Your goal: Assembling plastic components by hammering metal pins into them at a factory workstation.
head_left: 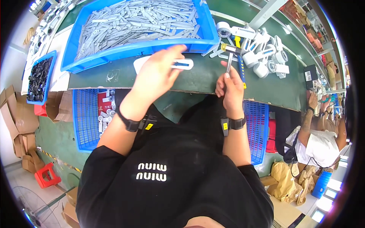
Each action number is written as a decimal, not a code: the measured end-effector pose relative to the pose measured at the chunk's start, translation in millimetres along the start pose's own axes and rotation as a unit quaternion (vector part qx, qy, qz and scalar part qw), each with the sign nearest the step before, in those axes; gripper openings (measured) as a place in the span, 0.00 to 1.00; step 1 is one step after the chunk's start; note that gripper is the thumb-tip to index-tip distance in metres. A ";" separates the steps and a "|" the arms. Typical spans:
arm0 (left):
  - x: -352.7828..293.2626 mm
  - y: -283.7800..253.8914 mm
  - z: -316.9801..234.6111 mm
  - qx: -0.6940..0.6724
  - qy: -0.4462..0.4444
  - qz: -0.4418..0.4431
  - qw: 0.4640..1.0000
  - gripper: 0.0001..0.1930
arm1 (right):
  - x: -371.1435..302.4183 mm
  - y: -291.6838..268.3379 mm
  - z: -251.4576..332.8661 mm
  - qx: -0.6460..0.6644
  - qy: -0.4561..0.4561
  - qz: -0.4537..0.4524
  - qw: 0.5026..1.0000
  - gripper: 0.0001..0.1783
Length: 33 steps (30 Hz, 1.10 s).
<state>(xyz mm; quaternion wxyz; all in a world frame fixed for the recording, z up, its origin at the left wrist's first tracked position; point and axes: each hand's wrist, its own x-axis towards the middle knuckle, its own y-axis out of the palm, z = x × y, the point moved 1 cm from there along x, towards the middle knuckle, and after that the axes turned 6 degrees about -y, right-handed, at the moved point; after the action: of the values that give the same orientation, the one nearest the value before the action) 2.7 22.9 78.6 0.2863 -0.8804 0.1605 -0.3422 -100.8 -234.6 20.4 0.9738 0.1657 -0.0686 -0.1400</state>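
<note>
My left hand (157,72) reaches palm down across a long white plastic part (186,64) with a blue-lined slot. Its fingers stretch past the part toward the bin, thumb apart, and the hand hides the part's middle. Whether the fingertips press on the part is not clear. In my right hand (232,91) is a small hammer (231,49), its metal shaft upright and its yellow-and-black head uppermost. Beside the hammer lies a tool with a yellow-and-blue handle (241,70). Beyond my left hand stands a blue bin (110,59) heaped with grey strips (140,21).
White round-ended parts (262,53) are piled at the right of the green bench (205,78). A small blue tray (53,62) of black pieces stands at far left. Blue baskets (85,129) sit under the bench edge. Another person (317,146) works at far right.
</note>
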 end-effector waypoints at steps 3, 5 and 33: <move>-1.0 27.5 6.5 0.139 0.012 0.133 0.981 0.25 | 0.5 1.6 -0.5 -0.028 0.006 0.000 1.000 0.24; 3.5 33.7 -0.2 0.138 0.033 0.136 0.981 0.24 | 1.4 1.6 0.7 -0.037 0.027 0.015 0.999 0.25; 142.0 -26.8 180.2 0.247 0.018 0.210 0.946 0.08 | -4.7 -3.3 -5.4 -0.049 0.005 0.042 0.998 0.25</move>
<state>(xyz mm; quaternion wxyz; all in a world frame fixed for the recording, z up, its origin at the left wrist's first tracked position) 231.5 47.0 59.1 0.5576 -0.7217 0.2575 -0.3193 -105.1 -234.6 13.8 0.9861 0.1150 -0.0641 -0.1012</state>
